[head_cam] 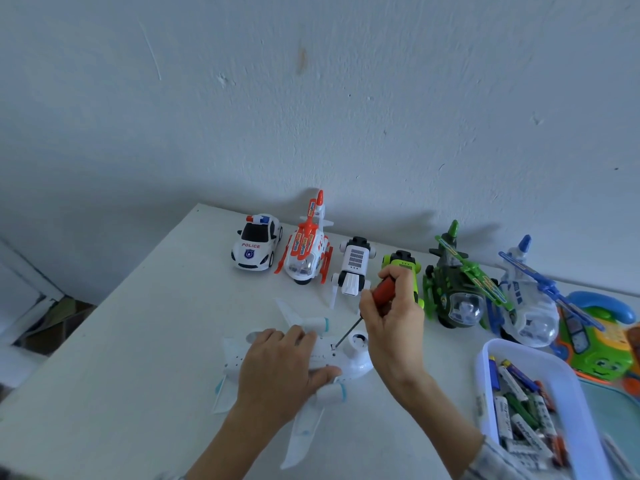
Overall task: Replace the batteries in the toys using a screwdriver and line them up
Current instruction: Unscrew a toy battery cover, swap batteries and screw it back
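A white toy plane (332,358) lies belly-up on the worktop (138,341), in front of a row of six toys along the wall: a police car (255,242), an orange helicopter (308,251), a white truck (353,268), a green truck (403,263), a green helicopter (457,282) and a blue helicopter (526,299). The left hand (280,368) lies over the fuselage with fingers and thumb wrapped round it, pinning it down. The right hand (391,313) grips the red handle of a screwdriver (360,317), its tip set on a screw on the plane's underside, probably the battery cover's. So the step in hand looks like turning that screw; whether it is going out or in cannot be told. A tray (485,358) of batteries (519,403) sits to the right, within reach. The next move calls for keeping the tip seated and upright in the screw head while the left hand stops the plane from rolling, as the small screw could slip or drop.
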The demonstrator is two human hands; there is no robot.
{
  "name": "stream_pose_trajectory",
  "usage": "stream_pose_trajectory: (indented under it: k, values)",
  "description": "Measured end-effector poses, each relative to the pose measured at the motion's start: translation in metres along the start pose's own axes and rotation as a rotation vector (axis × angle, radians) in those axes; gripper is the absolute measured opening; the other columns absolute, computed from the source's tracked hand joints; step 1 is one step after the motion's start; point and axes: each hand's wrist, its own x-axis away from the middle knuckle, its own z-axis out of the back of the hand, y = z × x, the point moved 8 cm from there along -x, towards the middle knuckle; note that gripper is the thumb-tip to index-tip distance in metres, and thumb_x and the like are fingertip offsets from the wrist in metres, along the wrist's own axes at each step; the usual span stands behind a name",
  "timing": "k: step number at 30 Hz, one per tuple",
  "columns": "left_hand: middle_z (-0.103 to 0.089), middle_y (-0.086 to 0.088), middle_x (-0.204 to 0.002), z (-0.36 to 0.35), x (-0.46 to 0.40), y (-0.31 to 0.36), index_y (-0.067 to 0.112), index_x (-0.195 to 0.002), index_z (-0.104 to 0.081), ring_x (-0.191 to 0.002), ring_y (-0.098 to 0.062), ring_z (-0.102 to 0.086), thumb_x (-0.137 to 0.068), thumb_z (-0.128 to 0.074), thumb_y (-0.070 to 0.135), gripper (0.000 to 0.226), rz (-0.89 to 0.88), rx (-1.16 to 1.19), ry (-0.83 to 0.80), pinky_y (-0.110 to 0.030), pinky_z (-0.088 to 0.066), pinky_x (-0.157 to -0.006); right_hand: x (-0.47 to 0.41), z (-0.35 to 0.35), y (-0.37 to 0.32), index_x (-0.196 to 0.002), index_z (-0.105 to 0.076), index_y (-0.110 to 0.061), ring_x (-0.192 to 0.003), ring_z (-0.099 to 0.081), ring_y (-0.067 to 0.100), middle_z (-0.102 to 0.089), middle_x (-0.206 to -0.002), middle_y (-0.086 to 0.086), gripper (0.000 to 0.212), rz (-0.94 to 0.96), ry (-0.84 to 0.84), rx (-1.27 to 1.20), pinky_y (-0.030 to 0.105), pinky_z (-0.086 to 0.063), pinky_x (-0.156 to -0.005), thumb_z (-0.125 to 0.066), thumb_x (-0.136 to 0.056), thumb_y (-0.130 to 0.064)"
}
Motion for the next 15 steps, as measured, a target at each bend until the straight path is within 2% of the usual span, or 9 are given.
stream_pose_trajectory:
  k: [3,6,8,15]
  values:
    - [-0.063,0.010,-0.069,-0.001,0.001,-0.001,0.024,-0.079,-0.071,-0.053,-0.015,-0.058,-0.075,-0.032,0.076,0.065,0.007,-0.002,-0.005,-0.028,-0.047,-0.054,-0.002,0.006,0.012,-0.097,-0.043,-0.020,-0.051,-0.042,0.011,-0.045,-0.067,0.002,0.027,-0.052,0.070,-0.011,0.021,-0.037,-0.043,-0.056,-0.088,0.001]
    - [-0.064,0.009,-0.071,-0.001,0.002,-0.001,0.024,-0.082,-0.072,-0.054,-0.016,-0.058,-0.075,-0.032,0.076,0.066,0.014,0.016,-0.005,-0.029,-0.048,-0.055,-0.004,0.013,0.031,-0.093,-0.041,-0.022,-0.064,-0.055,0.033,-0.047,-0.074,0.005,0.027,-0.170,0.120,-0.069,0.033,-0.047,-0.052,-0.056,-0.088,0.000]
    - [-0.064,0.009,-0.072,0.000,0.003,-0.001,0.024,-0.084,-0.072,-0.055,-0.017,-0.059,-0.076,-0.032,0.076,0.066,0.012,0.026,0.001,-0.030,-0.048,-0.055,-0.004,0.016,0.043,-0.089,-0.041,-0.027,-0.070,-0.056,0.037,-0.047,-0.077,0.004,0.031,-0.234,0.153,-0.115,0.037,-0.049,-0.055,-0.057,-0.087,0.000]
    - [-0.063,0.008,-0.070,0.000,0.002,0.000,0.023,-0.083,-0.072,-0.054,-0.017,-0.058,-0.075,-0.033,0.076,0.065,0.009,0.032,-0.014,-0.031,-0.049,-0.056,-0.001,0.019,0.067,-0.089,-0.042,-0.032,-0.079,-0.058,0.041,-0.048,-0.080,0.005,0.034,-0.339,0.199,-0.182,0.030,-0.046,-0.055,-0.058,-0.087,-0.002]
